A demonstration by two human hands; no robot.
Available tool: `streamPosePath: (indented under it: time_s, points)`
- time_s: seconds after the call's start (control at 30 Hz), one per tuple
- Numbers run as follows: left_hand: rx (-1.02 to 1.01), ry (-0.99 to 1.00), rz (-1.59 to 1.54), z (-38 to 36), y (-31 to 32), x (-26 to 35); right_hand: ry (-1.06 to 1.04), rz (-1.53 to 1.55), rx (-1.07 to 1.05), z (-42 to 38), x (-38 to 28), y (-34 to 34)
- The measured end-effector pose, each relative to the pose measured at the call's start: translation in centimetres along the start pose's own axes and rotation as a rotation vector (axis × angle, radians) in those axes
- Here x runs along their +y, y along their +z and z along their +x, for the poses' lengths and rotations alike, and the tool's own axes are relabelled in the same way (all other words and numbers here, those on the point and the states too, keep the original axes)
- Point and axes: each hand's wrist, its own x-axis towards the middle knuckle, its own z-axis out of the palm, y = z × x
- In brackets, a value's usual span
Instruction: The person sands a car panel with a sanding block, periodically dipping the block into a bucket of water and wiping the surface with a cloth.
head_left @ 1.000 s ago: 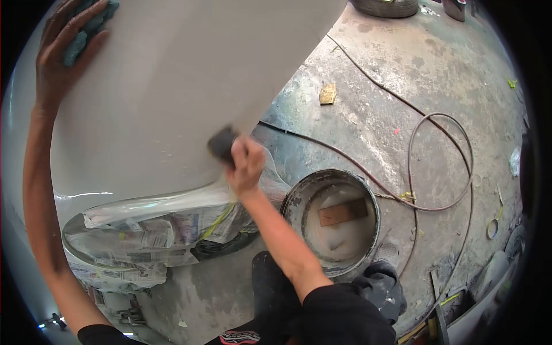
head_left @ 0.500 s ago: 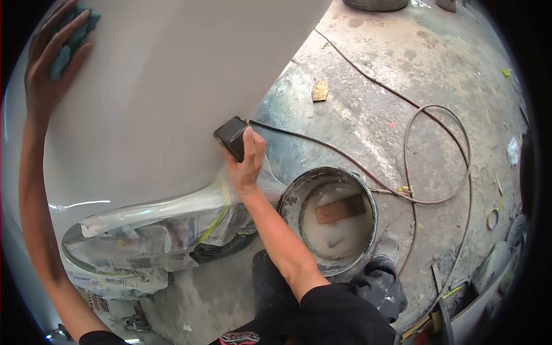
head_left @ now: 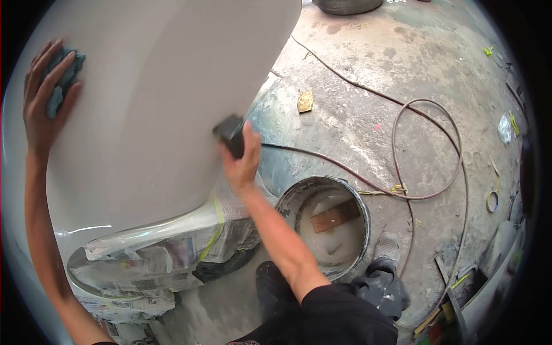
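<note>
A smooth grey panel (head_left: 144,115) fills the upper left. My right hand (head_left: 244,164) grips a dark rectangular block (head_left: 231,133) against the panel near its right edge; the block is slightly blurred. My left hand (head_left: 46,106) lies on the panel at the far left, a crumpled blue-green cloth (head_left: 68,72) under its fingers and palm. Below the panel is a rounded part wrapped in newspaper and clear film (head_left: 167,253), with yellow-green tape (head_left: 214,233) across it.
A round bucket (head_left: 367,230) of cloudy liquid holds a brown block (head_left: 336,216). A looping hose (head_left: 397,138) crosses the stained floor. A tyre (head_left: 348,6) is at the top, a tape roll (head_left: 492,201) at the right, and scrap pieces (head_left: 454,310) lie lower right.
The panel, bucket and floor have shifted slightly in view. My left hand appears lower, still on the cloth. The block in my right hand is now blurred and has turned slightly.
</note>
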Motion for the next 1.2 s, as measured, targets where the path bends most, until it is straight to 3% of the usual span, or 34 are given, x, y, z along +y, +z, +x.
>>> streamPosePath:
  time_s: [0.1,0.17,0.27,0.37,0.47,0.53,0.6,0.63,0.7,0.73,0.8,0.9,1.03,1.13,1.17,1.2]
  points:
    - [-0.036,-0.004,0.011,-0.3,0.0,-0.3,0.105,-0.036,0.099,11.0,3.5,0.8]
    - [-0.054,-0.011,0.017,-0.6,0.2,-0.3,0.297,0.37,0.115,16.7,4.1,-0.1]
    - [-0.05,-0.015,0.009,-0.5,0.1,-0.4,0.265,0.156,0.12,13.5,4.1,0.7]
    - [-0.029,-0.029,0.001,-0.4,-0.1,0.1,0.183,0.038,0.01,1.5,1.6,0.6]
    - [-0.034,-0.013,-0.002,-0.3,0.0,-0.1,0.209,0.045,0.026,2.2,1.6,0.6]
    - [-0.051,-0.015,0.0,-0.4,-0.1,-0.2,0.253,0.062,0.144,10.9,4.6,1.2]
    - [-0.061,-0.032,-0.006,-0.6,0.0,-0.2,0.426,0.402,0.099,18.1,5.0,-0.2]
    - [-0.061,-0.027,-0.016,-0.4,0.1,-0.2,0.333,0.355,0.128,17.8,6.2,0.2]
    - [-0.046,-0.019,-0.031,-0.2,0.2,-0.2,0.392,0.266,0.128,14.0,5.2,0.5]
    - [-0.036,-0.025,-0.034,-0.3,0.0,0.0,0.345,0.137,0.102,10.7,3.2,0.4]
    - [-0.018,-0.038,-0.043,-0.1,-0.1,0.4,0.409,0.212,0.064,1.8,1.3,0.8]
    - [-0.02,-0.018,-0.04,-0.1,-0.1,0.5,0.489,0.199,0.077,1.5,1.1,1.0]
    - [-0.053,0.028,-0.017,0.4,-0.7,-0.7,0.569,0.332,0.059,17.7,4.9,-0.7]
    - [-0.063,-0.04,-0.058,-0.3,-0.3,0.0,0.532,0.247,0.118,10.5,3.7,0.3]
    - [-0.021,-0.032,-0.068,0.0,-0.3,0.3,0.633,0.39,0.092,6.5,3.3,0.6]
    - [0.021,-0.023,-0.077,0.4,-0.3,0.5,0.625,0.321,0.053,3.4,2.1,0.4]
